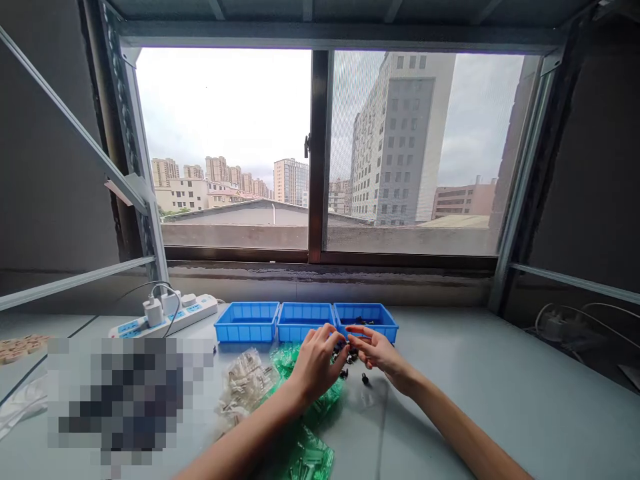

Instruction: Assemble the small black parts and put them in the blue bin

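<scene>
My left hand [318,360] is raised over the green plastic packets [313,457], its fingers bent and drawn together. Close by on the right, my right hand [377,353] has its thumb and fingers nearly meeting. Whatever either hand holds is too small to make out. Small black parts [365,379] lie on the table beneath and between the hands, partly hidden by them. Just behind the hands stands the right blue bin [385,331], with some black parts inside. Clear packets [247,380] with pale contents are heaped left of my left hand.
A middle blue bin [305,331] and a left blue bin [246,333] stand in the same row. A white power strip [200,308] with plugs lies at the back left. A blurred dark patch covers the left table. Metal frame posts flank the window.
</scene>
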Motion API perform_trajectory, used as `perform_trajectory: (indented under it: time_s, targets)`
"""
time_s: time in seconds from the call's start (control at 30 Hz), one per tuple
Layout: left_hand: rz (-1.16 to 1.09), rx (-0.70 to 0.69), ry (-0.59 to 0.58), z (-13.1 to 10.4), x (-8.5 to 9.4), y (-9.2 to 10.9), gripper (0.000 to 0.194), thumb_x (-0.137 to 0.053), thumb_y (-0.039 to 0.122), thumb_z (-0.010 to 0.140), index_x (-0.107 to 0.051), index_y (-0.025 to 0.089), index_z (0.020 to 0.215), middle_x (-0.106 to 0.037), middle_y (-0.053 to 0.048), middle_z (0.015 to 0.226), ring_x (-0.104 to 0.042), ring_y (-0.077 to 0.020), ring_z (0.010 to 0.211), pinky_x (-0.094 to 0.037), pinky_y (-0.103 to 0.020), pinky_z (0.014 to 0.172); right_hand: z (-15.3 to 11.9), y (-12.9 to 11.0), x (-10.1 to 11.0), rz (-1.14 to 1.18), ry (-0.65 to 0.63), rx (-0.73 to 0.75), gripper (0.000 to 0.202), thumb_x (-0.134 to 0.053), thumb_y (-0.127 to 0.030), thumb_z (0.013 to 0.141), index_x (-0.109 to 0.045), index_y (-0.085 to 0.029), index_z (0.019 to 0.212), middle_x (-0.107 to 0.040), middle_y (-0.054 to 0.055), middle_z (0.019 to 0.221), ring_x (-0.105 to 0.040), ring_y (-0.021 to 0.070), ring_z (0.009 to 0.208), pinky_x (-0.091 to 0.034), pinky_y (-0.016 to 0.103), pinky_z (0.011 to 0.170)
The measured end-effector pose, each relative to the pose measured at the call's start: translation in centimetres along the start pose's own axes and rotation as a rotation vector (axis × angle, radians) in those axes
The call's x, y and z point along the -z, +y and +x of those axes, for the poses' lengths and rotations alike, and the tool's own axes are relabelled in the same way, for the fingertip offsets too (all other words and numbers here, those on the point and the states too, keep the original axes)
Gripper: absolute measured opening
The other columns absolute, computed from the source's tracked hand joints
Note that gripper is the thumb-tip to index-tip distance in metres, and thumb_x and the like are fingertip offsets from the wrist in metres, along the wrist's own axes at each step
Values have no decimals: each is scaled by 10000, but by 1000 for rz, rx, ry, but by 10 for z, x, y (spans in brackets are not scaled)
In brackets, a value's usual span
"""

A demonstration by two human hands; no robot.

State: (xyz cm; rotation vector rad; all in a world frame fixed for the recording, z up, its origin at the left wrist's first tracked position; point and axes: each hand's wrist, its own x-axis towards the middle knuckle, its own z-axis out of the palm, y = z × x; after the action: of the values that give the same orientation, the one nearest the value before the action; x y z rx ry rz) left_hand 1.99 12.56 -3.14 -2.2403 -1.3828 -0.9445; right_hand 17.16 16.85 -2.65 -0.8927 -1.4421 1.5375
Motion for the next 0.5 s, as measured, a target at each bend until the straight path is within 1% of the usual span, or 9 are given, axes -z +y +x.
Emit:
perform_trajectory:
  time_s: [0.1, 0.2, 0.27, 0.33, 0.43, 0.5]
  targets:
    - [7, -3, -3, 0, 0, 1, 78, -477, 244, 867, -535, 199, 842, -597, -14, 887, -561, -162, 739, -438, -298, 680, -2, 0, 0, 8, -7, -12, 642, -774, -581, 431, -630, -168, 901, -543, -44, 573, -359, 37, 437, -240, 192, 412]
    - [12, -16, 17, 1, 0, 1, 76, -463, 208, 872, -530, 208, 909, -598, -9, 898, -564, -159, 753, -436, -290, 681, -3, -1, 0, 44, 11, -25, 610, -802, -535, 409, -638, -174, 873, -568, -34, 622, -385, 40, 461, -247, 188, 419]
    - [17, -19, 34, 1, 0, 0, 94, -468, 204, 870, -525, 215, 944, -596, -7, 908, -565, -157, 761, -435, -287, 685, -3, -1, 0, 68, 22, -26, 608, -819, -500, 400, -638, -181, 885, -581, -29, 643, -399, 46, 481, -251, 187, 425]
    - [20, -11, 47, 1, -1, 0, 86, -486, 223, 864, -525, 216, 940, -591, -7, 912, -566, -158, 763, -435, -289, 686, -2, -1, 2, 71, 35, -15, 613, -827, -479, 399, -637, -185, 902, -600, -22, 672, -397, 45, 491, -255, 187, 431]
    - [18, 3, 54, 2, -1, 1, 79, -481, 238, 864, -528, 212, 922, -585, -13, 917, -566, -161, 767, -437, -292, 684, -2, 0, 2, 31, 49, 27, 599, -817, -497, 410, -643, -176, 884, -618, -9, 712, -374, 38, 479, -255, 192, 431]
    - [15, 2, 44, 2, 0, 2, 99, -448, 231, 880, -530, 210, 931, -582, -19, 932, -568, -159, 775, -440, -291, 691, -2, 0, 2, 4, 44, 34, 604, -800, -530, 416, -645, -169, 874, -601, -14, 672, -364, 41, 470, -244, 196, 424]
